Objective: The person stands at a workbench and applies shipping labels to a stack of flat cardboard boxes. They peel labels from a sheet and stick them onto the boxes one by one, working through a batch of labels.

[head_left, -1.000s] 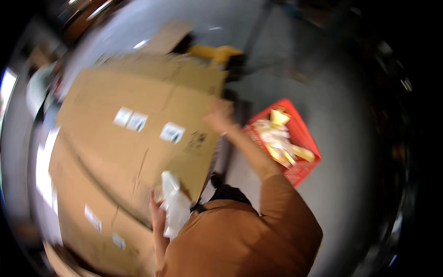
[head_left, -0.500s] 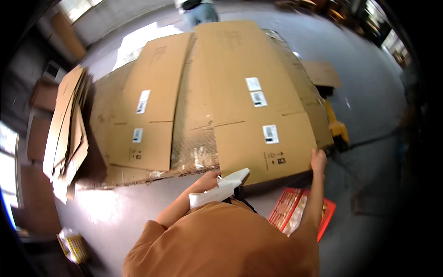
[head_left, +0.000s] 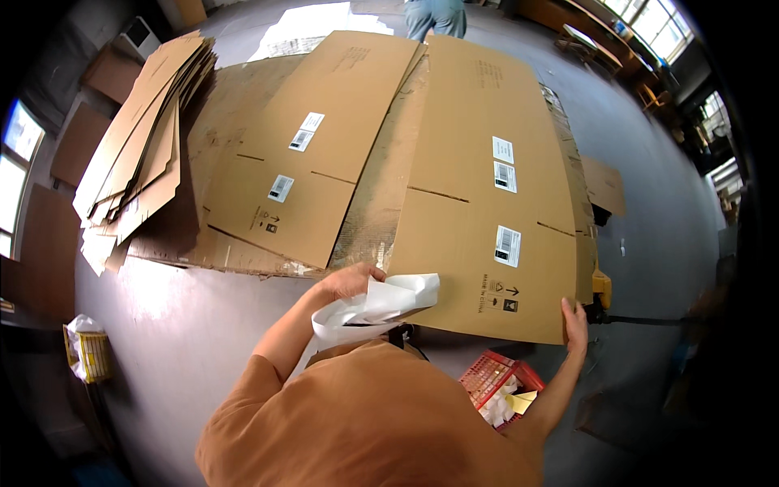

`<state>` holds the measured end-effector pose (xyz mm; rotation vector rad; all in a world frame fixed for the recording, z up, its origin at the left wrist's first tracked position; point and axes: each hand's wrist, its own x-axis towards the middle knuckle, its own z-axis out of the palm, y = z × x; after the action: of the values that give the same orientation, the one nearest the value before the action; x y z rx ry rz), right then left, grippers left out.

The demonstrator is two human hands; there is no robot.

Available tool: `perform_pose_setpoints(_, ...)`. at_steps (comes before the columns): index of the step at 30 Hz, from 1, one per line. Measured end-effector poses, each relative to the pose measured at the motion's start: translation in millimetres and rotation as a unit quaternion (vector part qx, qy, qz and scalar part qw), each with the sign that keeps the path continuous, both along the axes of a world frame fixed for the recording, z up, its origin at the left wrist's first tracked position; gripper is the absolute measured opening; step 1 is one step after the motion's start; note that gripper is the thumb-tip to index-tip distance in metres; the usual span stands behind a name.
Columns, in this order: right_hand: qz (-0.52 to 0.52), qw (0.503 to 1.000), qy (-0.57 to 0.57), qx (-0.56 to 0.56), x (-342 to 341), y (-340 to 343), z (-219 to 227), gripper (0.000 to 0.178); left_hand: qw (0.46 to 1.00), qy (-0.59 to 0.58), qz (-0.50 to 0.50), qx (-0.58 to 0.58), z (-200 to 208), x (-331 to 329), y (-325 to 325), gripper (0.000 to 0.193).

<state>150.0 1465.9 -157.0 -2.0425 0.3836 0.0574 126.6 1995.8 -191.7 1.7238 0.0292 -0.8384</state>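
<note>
A large flattened cardboard box [head_left: 454, 252] lies in front of me, with white barcode labels and dark printed marks on its face. At its near right corner my right hand [head_left: 574, 323] is closed on the edge, thumb toward the top face. My left hand [head_left: 353, 281], fingers curled, is closed on a looped white paper strip [head_left: 402, 297] at the box's near left corner. The strip covers that corner, so I cannot tell whether the left hand touches the cardboard too. Left of it lies a second flattened box [head_left: 304, 191] with similar labels.
Beneath both boxes is a worn cardboard-covered surface [head_left: 365, 235]. Leaning cardboard sheets [head_left: 138, 154] stand at its left. A red plastic basket [head_left: 492, 380] with paper scraps is on the floor by my right arm; a yellow basket [head_left: 93, 357] is far left. Another person [head_left: 436, 18] stands beyond.
My view has swung, so the boxes appear turned and farther right. My left hand and the white strip are raised more into view. The right hand still holds the box's near right corner.
</note>
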Motion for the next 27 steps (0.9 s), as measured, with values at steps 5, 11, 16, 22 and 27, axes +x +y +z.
perform_pose_setpoints(5, -0.089, 0.983, 0.051, 0.150, -27.8, 67.9, -72.1, 0.048, 0.988, -0.121, 0.064, 0.073, 19.6, -5.8, 85.2, 0.031)
perform_pose_setpoints(11, -0.015, 0.941, -0.040, 0.335, -43.1, 199.1, -118.0, 0.028, 0.976, -0.104, 0.070, 0.179, 99.2, -29.1, 182.6, 0.027)
perform_pose_setpoints(16, 0.025, 0.907, 0.006, 0.419, -7.0, 303.7, -104.2, 0.031, 0.919, -0.101, 0.381, 0.008, 128.6, -76.9, 231.0, 0.027)
perform_pose_setpoints(22, 0.023, 0.895, 0.058, 0.441, 37.9, 461.9, -118.2, 0.027, 0.860, -0.180, 0.462, 0.121, 101.1, -163.8, 282.5, 0.059)
perform_pose_setpoints(27, 0.076, 0.951, 0.114, 0.278, 33.1, 543.1, -169.1, 0.036, 0.909, -0.151, 0.379, 0.083, 113.1, -179.8, 226.9, 0.040)
